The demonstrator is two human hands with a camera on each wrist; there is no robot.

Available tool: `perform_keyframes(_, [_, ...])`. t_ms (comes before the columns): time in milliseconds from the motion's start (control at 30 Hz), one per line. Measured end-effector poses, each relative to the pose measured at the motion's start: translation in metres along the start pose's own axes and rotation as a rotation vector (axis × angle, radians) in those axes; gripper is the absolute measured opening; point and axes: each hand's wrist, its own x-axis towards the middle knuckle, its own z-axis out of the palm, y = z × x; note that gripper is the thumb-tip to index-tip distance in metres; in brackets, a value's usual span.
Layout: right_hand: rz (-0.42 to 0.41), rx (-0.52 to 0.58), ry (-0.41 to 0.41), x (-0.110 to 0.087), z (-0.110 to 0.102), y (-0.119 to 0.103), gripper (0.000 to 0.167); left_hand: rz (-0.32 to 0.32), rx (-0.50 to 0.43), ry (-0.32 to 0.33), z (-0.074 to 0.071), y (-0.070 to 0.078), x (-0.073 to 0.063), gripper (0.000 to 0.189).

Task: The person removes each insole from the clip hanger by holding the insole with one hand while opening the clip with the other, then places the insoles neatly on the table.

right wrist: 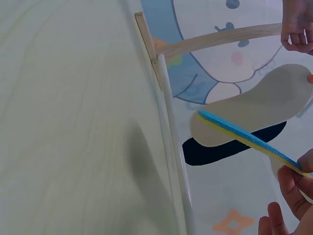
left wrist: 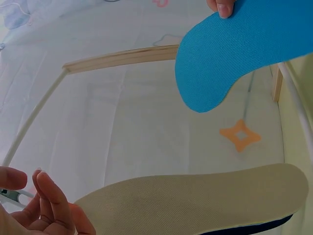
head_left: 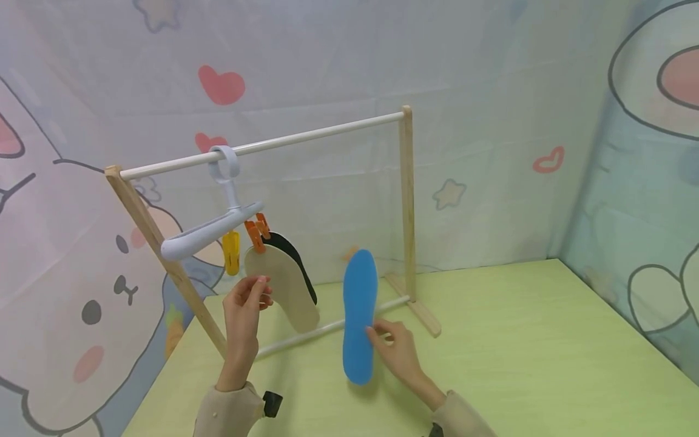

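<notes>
A blue insole with a yellow underside stands lengthwise above the table, its lower edge pinched between the thumb and fingers of my right hand. My left hand is raised beside the beige insole, with loosely bent fingers and a gap to the thumb; nothing is between them. Two orange clips hold the beige insole and a black insole behind it under a white hanger. Also on the hanger, a yellow clip hangs just above my left hand.
The hanger hooks onto the white top rail of a rack with wooden posts. A lower white rail runs close above the light green table. Behind stands a printed cloth backdrop.
</notes>
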Motion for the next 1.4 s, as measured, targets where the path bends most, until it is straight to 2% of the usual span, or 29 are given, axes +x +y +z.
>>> perform_keyframes(400, [-0.079,-0.076,0.043,-0.003,-0.012,0.006,0.006,-0.005,-0.047,-0.019,-0.002,-0.002,-0.001,0.013])
perform_keyframes(767, [-0.067,-0.126,0.052,-0.005,-0.024,0.013,0.005,-0.017,-0.017,-0.027,-0.003,-0.003,-0.002,0.014])
perform_keyframes(967, [-0.105,-0.145,0.061,-0.005,-0.031,0.014,0.005,-0.017,-0.012,-0.029,-0.003,-0.005,-0.002,0.014])
perform_keyframes(1400, [-0.031,-0.202,0.037,-0.008,-0.049,0.013,0.005,-0.008,-0.027,-0.029,-0.003,-0.008,-0.002,0.011])
